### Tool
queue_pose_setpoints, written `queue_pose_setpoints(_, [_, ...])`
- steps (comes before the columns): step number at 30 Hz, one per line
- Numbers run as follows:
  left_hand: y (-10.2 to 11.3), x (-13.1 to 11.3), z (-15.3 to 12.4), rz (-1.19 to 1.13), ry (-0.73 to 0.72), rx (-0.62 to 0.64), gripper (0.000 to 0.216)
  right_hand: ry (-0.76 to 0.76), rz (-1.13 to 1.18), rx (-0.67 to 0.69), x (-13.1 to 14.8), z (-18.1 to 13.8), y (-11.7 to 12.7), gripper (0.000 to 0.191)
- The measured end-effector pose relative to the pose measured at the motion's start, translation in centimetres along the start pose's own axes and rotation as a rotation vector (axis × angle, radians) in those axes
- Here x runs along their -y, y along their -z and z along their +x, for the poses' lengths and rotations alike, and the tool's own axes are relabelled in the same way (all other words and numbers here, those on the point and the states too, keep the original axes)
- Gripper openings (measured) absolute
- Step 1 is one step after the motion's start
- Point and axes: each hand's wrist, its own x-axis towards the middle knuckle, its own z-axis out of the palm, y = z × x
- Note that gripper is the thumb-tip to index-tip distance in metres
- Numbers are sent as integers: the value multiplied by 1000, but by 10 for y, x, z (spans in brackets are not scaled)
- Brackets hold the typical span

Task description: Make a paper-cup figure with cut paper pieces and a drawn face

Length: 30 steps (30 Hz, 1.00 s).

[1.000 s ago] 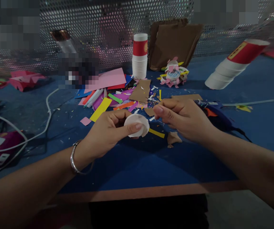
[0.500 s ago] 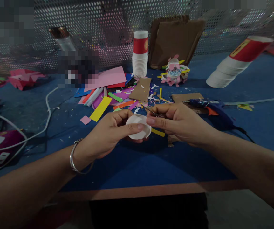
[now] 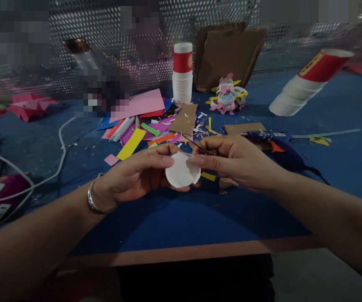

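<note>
My left hand (image 3: 143,172) pinches the left edge of a roughly round white paper disc (image 3: 182,171), with its thumb at the upper left and fingers behind. My right hand (image 3: 234,163) is closed around a pair of dark scissors (image 3: 202,147), whose thin pointed end sticks out to the upper left. The handles are mostly hidden by the fingers. That hand's thumb also presses on the disc's upper right edge. Below the hand lie a yellow paper strip (image 3: 208,176) and a brown cardboard scrap (image 3: 227,183).
Coloured paper (image 3: 141,105), markers and cuttings litter the blue table (image 3: 174,226). Behind stand stacked paper cups (image 3: 182,86), a decorated paper figure (image 3: 227,96) and cardboard (image 3: 226,54). A blue glue gun (image 3: 283,153) lies right, near leaning cups (image 3: 307,86). A white cable (image 3: 61,142) curves at left.
My left thumb has slid from the middle of the disc to its upper left edge. The disc now faces me more fully. My right hand keeps its grip.
</note>
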Motion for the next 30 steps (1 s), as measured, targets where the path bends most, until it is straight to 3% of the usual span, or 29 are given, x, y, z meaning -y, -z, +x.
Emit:
queue_pose_setpoints(9, [7, -1, -1, 6, -11, 34, 33, 77, -64, 6, 1, 1, 1, 41])
queue_pose_setpoints(17, [13, -3, 0, 34, -128, 44, 37, 159, -120, -100, -2, -1, 4, 42])
queue_pose_setpoints(23, [18, 0, 3, 217, -302, 16, 46, 273, -543, -245, -2, -7, 4, 38])
queue_pose_setpoints(30, [25, 8, 13, 567, -643, -84, 46, 342, -699, -129, 1, -10, -2, 30])
